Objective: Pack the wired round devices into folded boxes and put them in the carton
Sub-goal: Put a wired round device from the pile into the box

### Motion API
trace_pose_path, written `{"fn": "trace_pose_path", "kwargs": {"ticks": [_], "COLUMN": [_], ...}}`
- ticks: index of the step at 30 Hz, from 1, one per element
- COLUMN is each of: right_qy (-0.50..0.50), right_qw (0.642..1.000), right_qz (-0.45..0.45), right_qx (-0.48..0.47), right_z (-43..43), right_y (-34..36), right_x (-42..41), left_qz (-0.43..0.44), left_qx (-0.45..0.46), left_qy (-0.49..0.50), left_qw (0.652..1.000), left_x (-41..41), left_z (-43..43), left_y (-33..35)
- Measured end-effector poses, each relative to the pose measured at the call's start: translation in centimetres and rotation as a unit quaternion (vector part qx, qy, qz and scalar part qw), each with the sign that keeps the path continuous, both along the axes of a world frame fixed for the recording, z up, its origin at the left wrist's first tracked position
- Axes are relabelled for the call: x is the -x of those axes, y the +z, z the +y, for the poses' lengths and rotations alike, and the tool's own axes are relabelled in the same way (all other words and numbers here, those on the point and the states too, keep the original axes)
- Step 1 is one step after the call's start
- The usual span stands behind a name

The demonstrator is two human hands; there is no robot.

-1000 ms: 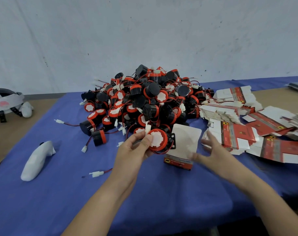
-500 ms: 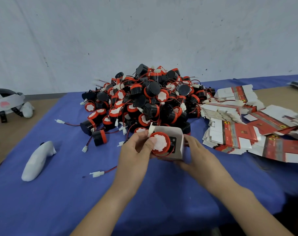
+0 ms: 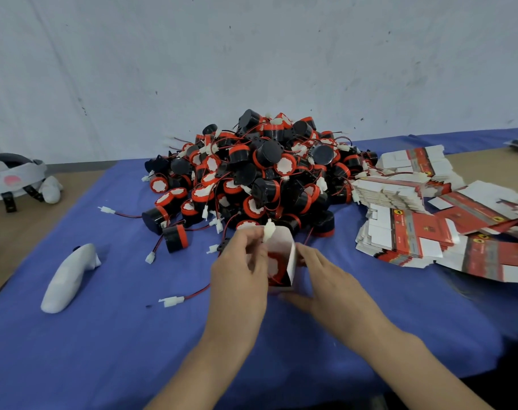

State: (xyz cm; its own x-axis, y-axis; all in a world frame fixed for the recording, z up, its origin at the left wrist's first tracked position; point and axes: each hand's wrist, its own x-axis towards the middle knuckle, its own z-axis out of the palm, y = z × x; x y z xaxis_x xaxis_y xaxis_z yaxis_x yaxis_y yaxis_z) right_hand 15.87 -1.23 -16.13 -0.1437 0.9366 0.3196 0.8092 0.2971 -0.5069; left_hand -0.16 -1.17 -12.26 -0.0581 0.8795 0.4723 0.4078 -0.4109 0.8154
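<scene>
Plainly, the small white folded cardboard box [image 3: 282,247] stood upright between the two sets of fingers. Its top was open and one flap rose at the far side. Inside it sat a round device with an orange-red rim and white face [image 3: 274,266], blurred and only partly visible.

The left hand [image 3: 240,270] reached in from the box's left. Its thumb and forefinger pinched the white plastic plug [image 3: 268,233] just above the box mouth. The right hand [image 3: 326,279] grasped the box from the other side, with its fingers [image 3: 306,255] lying along the right wall and the thumb below the near edge.

Just beyond the fingers rose a big heap of black round devices with orange-red rims, red wires and white plugs [image 3: 260,173]. Well to the right of the right fingers lay stacks of flat white-and-red box blanks [image 3: 414,232].

Near the left fingers, on their left, a loose white connector on a red wire [image 3: 175,300] rested on the blue cloth surface [image 3: 133,350]. Farther left lay a smooth white elongated plastic object [image 3: 69,278], and farthest left a grey-and-white headset [image 3: 12,176].
</scene>
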Motion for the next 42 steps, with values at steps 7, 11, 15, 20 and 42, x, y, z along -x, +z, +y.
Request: {"fn": "trace_pose_path", "kwargs": {"ticks": [7, 11, 15, 20, 42], "right_qy": [0.015, 0.021, 0.026, 0.028, -0.051], "right_qw": [0.996, 0.993, 0.986, 0.955, 0.950], "right_qz": [0.060, 0.089, 0.121, 0.252, 0.235], "right_qx": [0.058, 0.080, 0.111, 0.157, 0.200], "right_z": [0.3, 0.6, 0.9, 1.0, 2.6], "right_y": [-0.9, -1.1, -1.6, -0.7, -0.9], "right_x": [-0.4, -1.0, -1.2, -0.4, 0.6], "left_qz": [0.101, 0.172, 0.262, 0.319, 0.420], "left_qx": [0.034, 0.017, -0.068, -0.118, -0.095], "left_qy": [-0.014, -0.043, -0.032, 0.015, 0.019], "left_qw": [0.994, 0.984, 0.962, 0.940, 0.902], "left_x": [0.8, 2.0, 2.4, 2.5, 2.4], "left_z": [0.6, 0.8, 0.8, 1.0, 1.0], "left_y": [-0.8, -1.1, -1.1, -0.8, -1.6]}}
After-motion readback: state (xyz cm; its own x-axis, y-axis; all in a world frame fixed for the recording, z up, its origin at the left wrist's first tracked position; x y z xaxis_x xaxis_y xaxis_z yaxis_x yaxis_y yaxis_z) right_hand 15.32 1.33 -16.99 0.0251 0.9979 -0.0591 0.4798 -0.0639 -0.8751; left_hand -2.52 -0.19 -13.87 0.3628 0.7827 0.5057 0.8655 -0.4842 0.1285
